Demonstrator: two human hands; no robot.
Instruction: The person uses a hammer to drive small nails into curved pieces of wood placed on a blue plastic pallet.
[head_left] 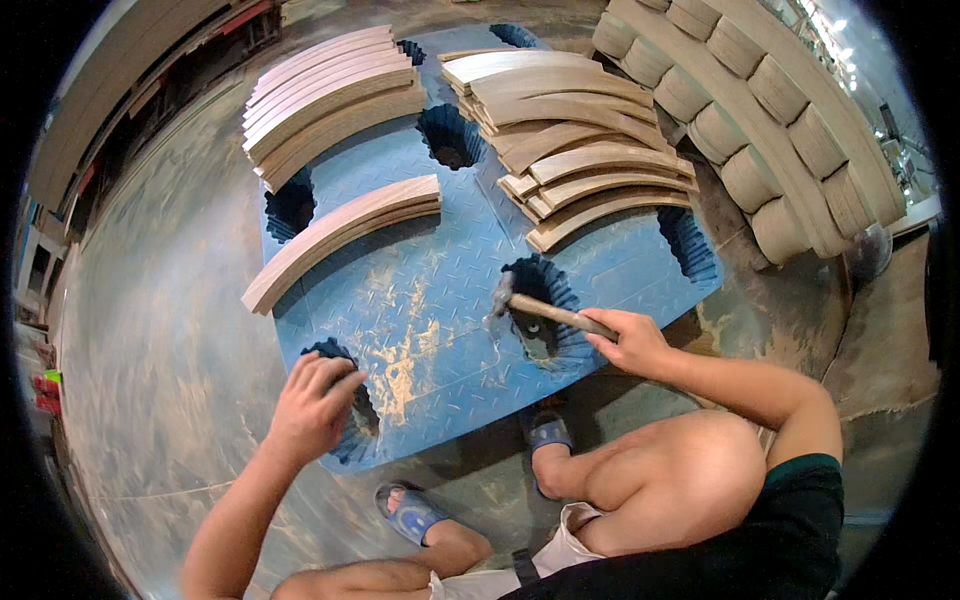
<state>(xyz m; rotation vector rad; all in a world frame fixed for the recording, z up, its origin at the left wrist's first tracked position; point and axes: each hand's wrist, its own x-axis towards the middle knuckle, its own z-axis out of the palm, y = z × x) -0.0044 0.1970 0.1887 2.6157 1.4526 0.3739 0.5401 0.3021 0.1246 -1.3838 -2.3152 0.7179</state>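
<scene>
My right hand (632, 346) is closed round the wooden handle of a hammer (555, 311). The hammer's metal head points left, over the rim of a ribbed hole in a blue plastic pallet (470, 370). On the left, my left hand (312, 405) hangs over another hole at the pallet's front corner. Its fingers are curled together, and whatever they hold, if anything, is hidden. Farther off, beyond my left hand, a short stack of curved wooden slats (350, 235) lies on the pallet, its left end sticking out past the edge.
Two bigger piles rest on the pallet's far part: pale curved slats (335, 95) at left and overlapping curved slats (580, 130) at right. Sawdust (405, 350) is scattered near the middle. A rack of rounded wooden pieces (740, 120) stands far right. My sandalled feet are at the near edge.
</scene>
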